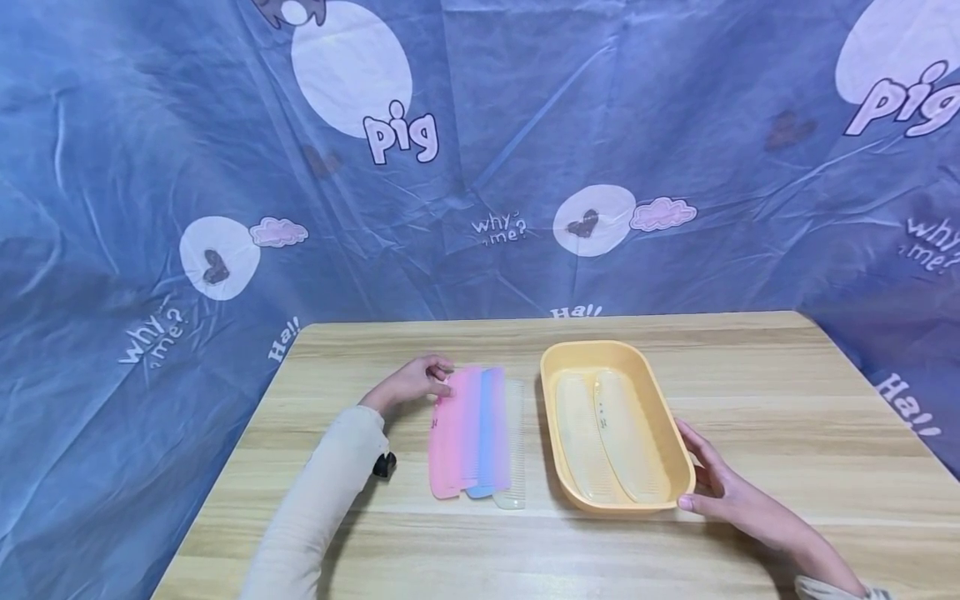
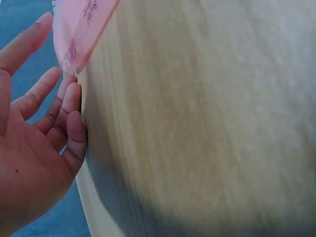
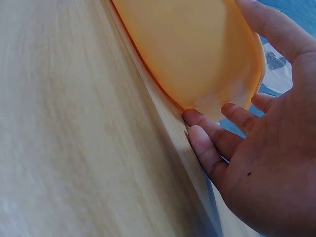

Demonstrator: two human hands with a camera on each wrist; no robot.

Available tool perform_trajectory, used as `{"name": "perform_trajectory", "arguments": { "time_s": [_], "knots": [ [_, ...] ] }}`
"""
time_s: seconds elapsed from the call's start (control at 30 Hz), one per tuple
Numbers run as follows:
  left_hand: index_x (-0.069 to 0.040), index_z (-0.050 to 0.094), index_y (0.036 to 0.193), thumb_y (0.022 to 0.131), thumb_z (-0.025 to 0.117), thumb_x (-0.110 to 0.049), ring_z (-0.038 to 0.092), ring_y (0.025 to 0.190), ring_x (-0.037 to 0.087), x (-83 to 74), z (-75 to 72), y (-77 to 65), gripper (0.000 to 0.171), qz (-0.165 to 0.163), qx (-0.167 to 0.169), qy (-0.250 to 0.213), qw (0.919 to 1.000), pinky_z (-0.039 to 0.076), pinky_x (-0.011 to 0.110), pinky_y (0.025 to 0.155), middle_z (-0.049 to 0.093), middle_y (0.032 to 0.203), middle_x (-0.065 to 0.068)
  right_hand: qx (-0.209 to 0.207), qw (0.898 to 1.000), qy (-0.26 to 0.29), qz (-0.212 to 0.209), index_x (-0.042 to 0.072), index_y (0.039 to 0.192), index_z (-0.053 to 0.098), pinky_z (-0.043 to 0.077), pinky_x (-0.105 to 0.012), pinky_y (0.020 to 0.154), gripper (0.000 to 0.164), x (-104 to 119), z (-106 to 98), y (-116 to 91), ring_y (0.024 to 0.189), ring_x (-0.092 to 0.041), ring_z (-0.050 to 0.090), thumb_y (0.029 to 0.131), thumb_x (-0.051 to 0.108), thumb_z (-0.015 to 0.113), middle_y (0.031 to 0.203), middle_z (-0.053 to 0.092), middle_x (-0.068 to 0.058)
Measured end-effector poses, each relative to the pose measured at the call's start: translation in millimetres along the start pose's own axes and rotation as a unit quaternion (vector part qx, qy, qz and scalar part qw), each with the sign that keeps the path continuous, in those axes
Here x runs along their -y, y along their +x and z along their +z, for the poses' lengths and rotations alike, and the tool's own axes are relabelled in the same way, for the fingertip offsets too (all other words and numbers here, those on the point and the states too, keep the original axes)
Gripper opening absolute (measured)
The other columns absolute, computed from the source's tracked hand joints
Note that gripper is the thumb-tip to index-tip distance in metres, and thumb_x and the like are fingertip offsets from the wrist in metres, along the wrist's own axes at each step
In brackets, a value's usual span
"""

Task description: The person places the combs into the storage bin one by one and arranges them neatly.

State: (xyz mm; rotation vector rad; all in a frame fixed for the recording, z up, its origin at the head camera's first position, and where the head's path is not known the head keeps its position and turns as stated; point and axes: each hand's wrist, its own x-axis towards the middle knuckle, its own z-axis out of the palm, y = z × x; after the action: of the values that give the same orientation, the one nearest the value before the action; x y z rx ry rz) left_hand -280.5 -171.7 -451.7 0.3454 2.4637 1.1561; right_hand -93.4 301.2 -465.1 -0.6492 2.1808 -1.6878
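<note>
Several combs lie overlapping on the table: a pink comb (image 1: 450,442) at the left, a blue comb (image 1: 489,433) and a pale translucent comb (image 1: 516,450) at the right. My left hand (image 1: 412,382) is at the pink comb's far end, thumb and fingertips beside its edge. In the left wrist view, those fingers (image 2: 74,98) are loosely spread beside the comb's tip. A yellow plastic tray (image 1: 663,417) holds two pale translucent combs (image 1: 626,442). My right hand (image 1: 720,492) touches the tray's near right corner, thumb at the rim and relaxed fingers along the outer wall.
The wooden table (image 1: 780,400) carries both the combs and the tray. Behind it hangs a blue printed cloth (image 1: 480,275). A small black object (image 1: 384,465) shows beside the left sleeve (image 1: 322,492).
</note>
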Motion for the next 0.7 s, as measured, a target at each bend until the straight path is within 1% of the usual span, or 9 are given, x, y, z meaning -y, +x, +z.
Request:
{"name": "perform_trajectory", "arguments": {
  "time_s": [0.17, 0.3, 0.4, 0.53, 0.7],
  "knots": [
    [-0.002, 0.056, 0.127, 0.084, 0.072, -0.017, 0.052, 0.101, 0.02, 3.3, -0.5, 0.8, 0.048, -0.007, 0.006, -0.008, 0.9999, 0.043, 0.034, 0.092, 0.057, 0.111, 0.01, 0.003, 1.0, 0.003, -0.016, 0.014, 0.155, -0.007, 0.048, -0.017, 0.089, 0.09, -0.3, 0.9, 0.5, 0.124, 0.013, 0.041, 0.092, -0.009, 0.052, 0.15, 0.012, 0.031],
    [0.0, 0.056, 0.125, 0.084, 0.071, -0.015, 0.049, 0.098, 0.02, 3.7, -0.2, 0.2, 0.046, -0.005, 0.009, -0.012, 0.9999, 0.042, 0.032, 0.088, 0.055, 0.107, 0.009, 0.003, 1.0, 0.0, -0.02, 0.013, 0.155, -0.007, 0.048, -0.017, 0.088, 0.089, 0.2, 1.3, 0.3, 0.124, 0.013, 0.041, 0.091, -0.009, 0.052, 0.151, 0.012, 0.031],
    [0.001, 0.056, 0.123, 0.084, 0.072, -0.015, 0.047, 0.094, 0.018, 4.7, 0.5, 0.8, 0.046, 0.0, 0.01, -0.013, 0.9999, 0.041, 0.029, 0.085, 0.053, 0.103, 0.008, 0.0, 1.0, -0.002, -0.013, 0.014, 0.155, -0.006, 0.048, -0.017, 0.089, 0.089, 0.8, 1.3, 0.1, 0.124, 0.013, 0.04, 0.092, -0.008, 0.052, 0.15, 0.013, 0.031],
    [-0.001, 0.058, 0.12, 0.082, 0.074, -0.015, 0.045, 0.092, 0.017, 4.9, 1.2, 2.0, 0.044, -0.006, 0.009, -0.012, 0.9999, 0.04, 0.027, 0.082, 0.052, 0.099, 0.005, -0.002, 1.0, -0.002, -0.003, 0.015, 0.155, -0.006, 0.047, -0.016, 0.089, 0.089, 1.3, 0.9, 0.2, 0.123, 0.014, 0.04, 0.092, -0.007, 0.053, 0.149, 0.014, 0.032],
    [-0.001, 0.059, 0.116, 0.082, 0.074, -0.015, 0.044, 0.089, 0.016, 4.3, 1.5, 2.5, 0.041, -0.008, 0.013, -0.007, 0.9999, 0.039, 0.027, 0.08, 0.05, 0.096, 0.004, -0.004, 1.0, -0.005, -0.003, 0.015, 0.155, -0.006, 0.047, -0.016, 0.089, 0.089, 0.3, 0.7, 0.4, 0.123, 0.015, 0.04, 0.092, -0.007, 0.053, 0.149, 0.014, 0.032]
  ]
}}
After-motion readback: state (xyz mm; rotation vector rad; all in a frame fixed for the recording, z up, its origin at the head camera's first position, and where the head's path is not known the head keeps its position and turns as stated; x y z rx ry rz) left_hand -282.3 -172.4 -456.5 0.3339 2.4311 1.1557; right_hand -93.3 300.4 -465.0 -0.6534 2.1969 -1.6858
